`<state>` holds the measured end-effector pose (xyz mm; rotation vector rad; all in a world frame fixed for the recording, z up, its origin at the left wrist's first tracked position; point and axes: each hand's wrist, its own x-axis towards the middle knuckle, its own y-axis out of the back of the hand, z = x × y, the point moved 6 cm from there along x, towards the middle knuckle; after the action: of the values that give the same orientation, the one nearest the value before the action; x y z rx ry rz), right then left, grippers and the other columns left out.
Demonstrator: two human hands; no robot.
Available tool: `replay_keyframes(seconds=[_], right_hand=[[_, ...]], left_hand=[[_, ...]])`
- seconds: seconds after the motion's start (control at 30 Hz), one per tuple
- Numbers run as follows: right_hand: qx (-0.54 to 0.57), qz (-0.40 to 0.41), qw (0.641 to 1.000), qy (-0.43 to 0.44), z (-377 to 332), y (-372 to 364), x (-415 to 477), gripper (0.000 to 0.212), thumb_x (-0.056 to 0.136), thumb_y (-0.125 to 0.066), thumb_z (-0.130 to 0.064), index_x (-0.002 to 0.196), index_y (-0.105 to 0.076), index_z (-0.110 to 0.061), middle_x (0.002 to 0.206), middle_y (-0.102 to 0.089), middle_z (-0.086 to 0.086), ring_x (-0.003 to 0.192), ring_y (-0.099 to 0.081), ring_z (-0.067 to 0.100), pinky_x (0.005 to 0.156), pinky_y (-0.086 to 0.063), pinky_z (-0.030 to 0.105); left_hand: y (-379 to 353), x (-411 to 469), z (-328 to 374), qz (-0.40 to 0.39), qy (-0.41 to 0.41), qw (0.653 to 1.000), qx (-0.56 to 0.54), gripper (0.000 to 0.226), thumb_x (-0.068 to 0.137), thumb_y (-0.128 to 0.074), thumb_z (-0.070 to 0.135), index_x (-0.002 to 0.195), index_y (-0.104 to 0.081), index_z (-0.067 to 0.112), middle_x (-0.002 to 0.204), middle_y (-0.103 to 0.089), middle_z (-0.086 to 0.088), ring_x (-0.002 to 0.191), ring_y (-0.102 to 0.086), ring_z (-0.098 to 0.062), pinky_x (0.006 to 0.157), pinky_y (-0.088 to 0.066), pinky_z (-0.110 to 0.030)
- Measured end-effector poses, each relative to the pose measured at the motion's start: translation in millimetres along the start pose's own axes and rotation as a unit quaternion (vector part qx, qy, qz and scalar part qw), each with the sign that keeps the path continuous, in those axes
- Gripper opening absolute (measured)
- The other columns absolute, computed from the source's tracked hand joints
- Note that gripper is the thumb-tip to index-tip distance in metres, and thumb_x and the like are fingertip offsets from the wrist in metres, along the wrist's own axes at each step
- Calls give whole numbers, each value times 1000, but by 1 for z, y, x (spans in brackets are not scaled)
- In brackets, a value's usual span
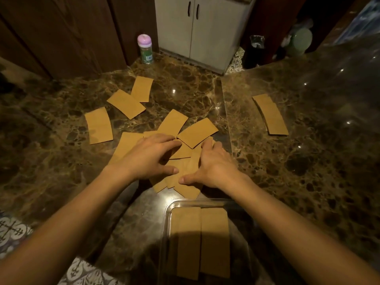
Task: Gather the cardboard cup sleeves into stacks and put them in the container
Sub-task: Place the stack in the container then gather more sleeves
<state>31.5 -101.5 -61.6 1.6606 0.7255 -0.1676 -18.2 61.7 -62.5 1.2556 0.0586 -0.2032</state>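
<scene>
Flat brown cardboard cup sleeves lie scattered on a dark marble counter. My left hand (151, 156) and my right hand (213, 165) press in from both sides on a loose pile of sleeves (182, 153) in the middle, fingers curled around its edges. Loose single sleeves lie farther back at the left (98, 125), (125, 103), (142, 89). A neat stack of sleeves (270, 114) rests apart on the right. A clear glass container (167, 214) sits near me and holds two stacks of sleeves (202, 239) side by side.
A bottle with a pink cap (145, 49) stands at the counter's far edge. A white cabinet (202, 29) and dark wooden doors stand behind. The counter's left edge drops to a patterned tile floor (14, 231). A clear plastic sheet (349, 64) lies at the far right.
</scene>
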Motion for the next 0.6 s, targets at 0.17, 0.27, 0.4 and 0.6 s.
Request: replay_keyframes(seconds=[0.17,0.27,0.4,0.6], right_hand=[[70,7,997,-15,7,8,2,106,56,-95,-63,140,-47,-19,140,-60,5,131,-55,29,103,-48,40],[132,-1,991,-13,17,12,3,80,59,-99,-52,124,-62,-23,124,-69,0,118,-63,24,96,-52,36],[240,-14,971,21,36,21,4,50,68,-99,-26,108,-70,-26,111,-74,-3,107,-69,20,96,-57,43],[323,-56,941,83,80,57,-5,40,78,-90,-4,110,-73,-19,108,-76,5,103,-74,23,78,-63,29]], left_hand=[[0,-8,14,40,-36,999,2,60,92,-70,45,145,-54,22,137,-62,-7,123,-56,-28,100,-49,-45],[-2,-15,23,66,-67,996,5,48,102,-56,33,148,-50,19,132,-63,-12,116,-58,-32,95,-50,-47],[11,-15,14,102,-20,987,-121,40,106,-47,16,145,-48,20,116,-72,-10,99,-65,-28,77,-51,-37],[31,-17,-10,130,85,940,-303,31,106,-51,16,133,-62,27,118,-71,6,108,-64,-14,87,-56,-36]])
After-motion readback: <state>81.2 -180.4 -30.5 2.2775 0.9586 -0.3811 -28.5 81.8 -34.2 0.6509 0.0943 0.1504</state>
